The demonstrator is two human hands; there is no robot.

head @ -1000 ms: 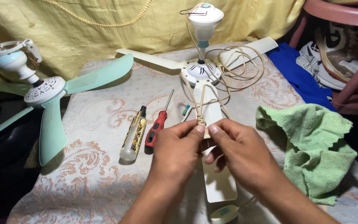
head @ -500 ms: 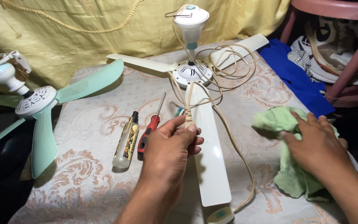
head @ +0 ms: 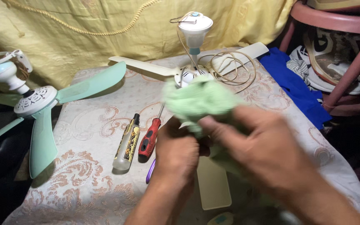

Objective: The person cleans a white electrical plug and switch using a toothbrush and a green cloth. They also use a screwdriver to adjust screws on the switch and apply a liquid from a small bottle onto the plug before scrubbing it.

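My right hand [head: 263, 154] grips a light green cloth [head: 201, 102], blurred with motion, and holds it over the cream fan blade [head: 213, 187]. My left hand [head: 176, 152] rests on that blade just below the cloth, fingers curled on its edge. The blade belongs to a small cream ceiling fan [head: 190, 73] lying on the patterned table cover [head: 84, 183], with its cord [head: 230, 68] coiled behind the hub. The part of the blade near the hub is hidden by the cloth and my hands.
A red-handled screwdriver [head: 148, 139] and a small clear bottle [head: 126, 143] lie left of my hands, with a purple tool [head: 150, 171] below them. A mint-green ceiling fan [head: 38, 108] sits at the table's left edge. A pink chair [head: 342, 54] and blue cloth [head: 294, 85] stand right.
My right hand picked the green cloth up from the right side of the table and brought it left over the blade. My left hand stayed on the blade.
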